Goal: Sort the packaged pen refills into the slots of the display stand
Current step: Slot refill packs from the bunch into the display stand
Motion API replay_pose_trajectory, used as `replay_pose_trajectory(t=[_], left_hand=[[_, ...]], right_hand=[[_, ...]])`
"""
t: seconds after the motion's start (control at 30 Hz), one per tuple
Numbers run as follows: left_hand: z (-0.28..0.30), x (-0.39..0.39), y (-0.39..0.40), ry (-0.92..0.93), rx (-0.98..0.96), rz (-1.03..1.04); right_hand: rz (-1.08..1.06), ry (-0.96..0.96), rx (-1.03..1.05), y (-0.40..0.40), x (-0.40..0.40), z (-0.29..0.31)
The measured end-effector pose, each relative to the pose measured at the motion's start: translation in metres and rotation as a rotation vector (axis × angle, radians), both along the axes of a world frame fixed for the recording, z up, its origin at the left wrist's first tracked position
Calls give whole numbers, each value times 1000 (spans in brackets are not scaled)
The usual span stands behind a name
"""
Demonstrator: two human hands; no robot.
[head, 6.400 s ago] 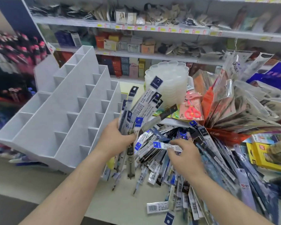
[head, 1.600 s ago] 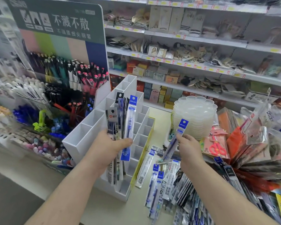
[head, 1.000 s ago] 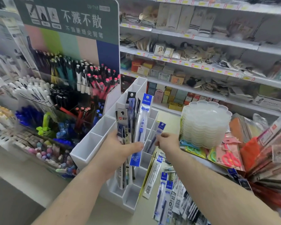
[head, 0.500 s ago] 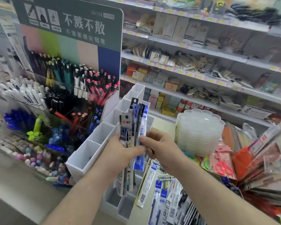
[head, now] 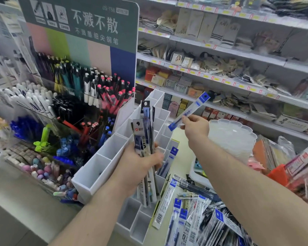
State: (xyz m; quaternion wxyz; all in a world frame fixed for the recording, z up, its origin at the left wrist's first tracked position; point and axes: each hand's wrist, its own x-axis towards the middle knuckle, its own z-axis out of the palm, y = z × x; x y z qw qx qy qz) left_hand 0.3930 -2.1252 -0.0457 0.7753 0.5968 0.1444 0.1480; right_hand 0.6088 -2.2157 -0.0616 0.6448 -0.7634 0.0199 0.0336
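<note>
My left hand (head: 140, 162) grips a bundle of packaged pen refills (head: 146, 139) upright in front of the white display stand (head: 103, 167). My right hand (head: 196, 128) pinches a single blue-labelled refill pack (head: 188, 111) and holds it tilted in the air above the stand's right side. One blue refill pack (head: 168, 161) stands in a slot on the stand's right column. A loose pile of refill packs (head: 199, 215) lies on the counter at the lower right.
A pen display (head: 75, 96) with a green sign stands left of the stand. A stack of clear plastic trays (head: 233, 139) sits behind my right arm. Bagged goods (head: 295, 167) crowd the right edge. Store shelves run across the back.
My right hand has drawn one blue refill pack out of the bundle in my left hand and lifted it up and to the right. The left hand keeps its bundle.
</note>
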Motion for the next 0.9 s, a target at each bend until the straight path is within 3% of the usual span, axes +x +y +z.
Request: replay_pose_trajectory(t=[0.63, 0.9], left_hand=[[-1, -3, 1, -62, -65, -21], [-4, -3, 1, -53, -85, -18]], right_hand=[[157, 112, -260, 18, 17, -35], [149, 85, -132, 0, -26, 2]])
